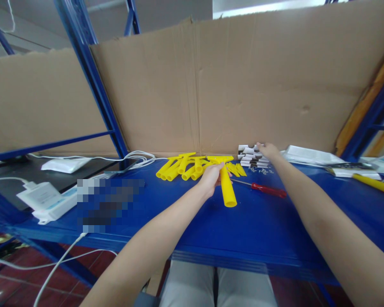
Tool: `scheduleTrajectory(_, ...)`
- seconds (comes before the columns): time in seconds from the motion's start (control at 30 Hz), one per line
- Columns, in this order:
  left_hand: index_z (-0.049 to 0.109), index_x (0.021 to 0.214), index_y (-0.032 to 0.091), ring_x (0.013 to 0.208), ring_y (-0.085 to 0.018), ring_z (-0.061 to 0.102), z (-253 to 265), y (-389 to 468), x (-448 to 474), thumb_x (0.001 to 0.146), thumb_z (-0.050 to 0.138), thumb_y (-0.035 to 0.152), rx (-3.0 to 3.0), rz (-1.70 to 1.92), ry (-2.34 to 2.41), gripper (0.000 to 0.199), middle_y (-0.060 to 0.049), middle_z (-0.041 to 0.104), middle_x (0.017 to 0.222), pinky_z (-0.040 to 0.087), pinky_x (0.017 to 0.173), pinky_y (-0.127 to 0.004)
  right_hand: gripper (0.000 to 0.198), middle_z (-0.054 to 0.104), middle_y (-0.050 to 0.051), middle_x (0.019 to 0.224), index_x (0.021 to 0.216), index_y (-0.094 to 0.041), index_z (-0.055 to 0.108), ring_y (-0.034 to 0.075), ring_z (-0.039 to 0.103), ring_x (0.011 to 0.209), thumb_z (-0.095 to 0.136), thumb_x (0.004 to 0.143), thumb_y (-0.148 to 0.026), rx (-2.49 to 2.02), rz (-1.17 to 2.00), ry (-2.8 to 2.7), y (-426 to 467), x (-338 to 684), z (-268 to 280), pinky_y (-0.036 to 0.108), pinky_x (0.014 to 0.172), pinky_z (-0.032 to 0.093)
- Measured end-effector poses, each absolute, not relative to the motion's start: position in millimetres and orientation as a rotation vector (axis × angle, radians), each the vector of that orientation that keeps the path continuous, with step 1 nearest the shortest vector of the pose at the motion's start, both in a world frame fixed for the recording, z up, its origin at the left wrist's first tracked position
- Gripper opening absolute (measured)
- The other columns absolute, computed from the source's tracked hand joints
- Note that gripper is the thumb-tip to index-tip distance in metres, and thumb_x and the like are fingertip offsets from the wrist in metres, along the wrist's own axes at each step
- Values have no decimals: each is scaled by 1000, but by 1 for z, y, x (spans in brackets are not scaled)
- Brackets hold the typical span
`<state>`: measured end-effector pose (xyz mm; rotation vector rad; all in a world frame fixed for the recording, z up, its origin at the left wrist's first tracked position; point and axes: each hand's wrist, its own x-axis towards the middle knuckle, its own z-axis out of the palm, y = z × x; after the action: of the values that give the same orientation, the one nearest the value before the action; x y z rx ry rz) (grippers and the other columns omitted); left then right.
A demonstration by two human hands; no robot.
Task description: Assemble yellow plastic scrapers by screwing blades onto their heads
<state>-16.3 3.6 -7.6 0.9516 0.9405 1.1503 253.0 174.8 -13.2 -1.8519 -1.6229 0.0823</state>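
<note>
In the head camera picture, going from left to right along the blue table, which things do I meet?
White charger box → pile of yellow plastic handles → left hand gripping a yellow handle → red screwdriver → right hand on a stack of small white pieces → white tray → yellow bar.

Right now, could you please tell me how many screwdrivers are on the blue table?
1: the red-handled screwdriver lies on the blue table, right of the yellow handle in the left hand.
</note>
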Motion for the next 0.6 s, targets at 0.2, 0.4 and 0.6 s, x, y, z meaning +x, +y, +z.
scheduleTrajectory(0.2,61,92,11,39,-14,53,-6,3,-16,92,43,21,951,1153,954,20,-2,58,50,47,49,-27,49,63,29,116,110,-4,63,34,59,113,40,92,-44,-1989,44,-1463,169,244,-11,40,89,44)
scheduleTrajectory(0.4,60,93,12,40,-13,53,-7,4,-16,92,43,21,966,1145,960,19,0,57,51,47,48,-25,35,60,26,117,113,-8,56,30,58,111,42,93,-33,-1943,-8,-1458,160,243,-9,39,91,41)
scheduleTrajectory(0.6,60,92,12,42,-13,53,-7,4,-16,92,43,22,966,1156,957,19,-1,58,52,47,49,-26,30,54,24,120,113,-8,52,28,54,111,38,94,-28,-1917,-36,-1450,154,238,-12,38,92,39)
